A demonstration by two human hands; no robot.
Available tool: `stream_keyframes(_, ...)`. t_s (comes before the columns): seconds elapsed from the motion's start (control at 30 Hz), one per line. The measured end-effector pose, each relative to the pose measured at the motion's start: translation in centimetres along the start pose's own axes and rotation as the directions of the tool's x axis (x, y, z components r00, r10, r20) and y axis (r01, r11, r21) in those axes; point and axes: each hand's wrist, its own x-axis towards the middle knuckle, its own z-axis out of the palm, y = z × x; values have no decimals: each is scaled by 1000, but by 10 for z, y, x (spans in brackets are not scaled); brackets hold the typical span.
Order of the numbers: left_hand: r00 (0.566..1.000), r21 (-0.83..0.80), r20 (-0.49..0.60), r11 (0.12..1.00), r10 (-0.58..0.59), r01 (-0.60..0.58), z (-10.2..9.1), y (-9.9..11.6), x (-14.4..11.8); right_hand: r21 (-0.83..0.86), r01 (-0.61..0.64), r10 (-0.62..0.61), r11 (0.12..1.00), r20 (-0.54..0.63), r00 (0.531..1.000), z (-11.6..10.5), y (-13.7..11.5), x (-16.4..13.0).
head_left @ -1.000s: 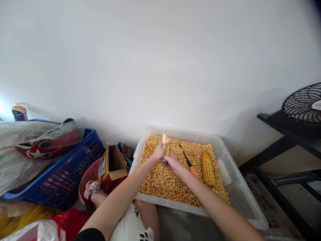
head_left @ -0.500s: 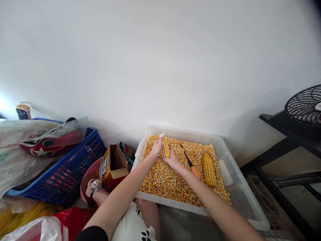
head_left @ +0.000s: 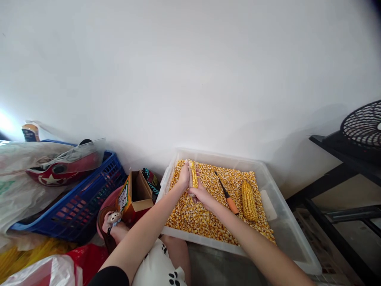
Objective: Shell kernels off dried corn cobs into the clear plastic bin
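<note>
A: Nearest first: the near rim of the tub. Work well past it, over the loose kernels, so anything that drops lands in the pile, not on you.

B: Then your R hand?

A: It's gripping the lower end of the held cob. That's your anchor: firm, no crushing. Your L hand is clasped along the cob's L side, nearer the far end. So both hands have it, just over the pile, far end pointing away from you. Can't tell exactly how your thumbs sit, tho.

B: Best technique, then?

A: Looks like you're rubbing kernels off, IMO. There's a pale strip on the L, yellow rows on the R. Press w/ a thumb from the pale edge, row by row, sideways into the gap; def. easier than digging mid-row. Turn the cob a bit after each row.

B: And further out?

A: The orange-handled tool lies R of your hands, dark tip pointing away; mind that tip pls. The spare cob is just beside it, so leave elbow room. Aim low, too, or bits may ping off the wall.
</note>
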Motion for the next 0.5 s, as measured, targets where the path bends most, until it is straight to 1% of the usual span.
stream_keyframes(0.07,1000,-59,-7,998,-14,13,2,5,-2,-129,52,-63,990,-87,994,-3,2,4)
stream_keyframes(0.13,998,-48,-46,998,39,-41,3,7,-5,-270,76,-123,960,-162,979,-6,4,6)
stream_keyframes(0.2,993,-14,-80,996,85,-86,4,6,-6,-322,90,-154,943,-180,972,-7,6,7)
stream_keyframes(0.27,987,11,-113,993,116,-116,4,3,-6,-263,94,-136,960,-145,980,-6,7,6)
stream_keyframes(0.33,983,22,-137,993,119,-117,4,0,-6,-146,55,-67,988,-85,994,-3,6,3)
stream_keyframes(0.43,985,0,-156,997,74,-75,4,-1,-5,12,-64,63,998,14,998,-1,-1,0)
stream_keyframes(0.5,989,-24,-139,998,54,-58,4,0,-5,49,-84,83,995,15,996,-1,-4,0)
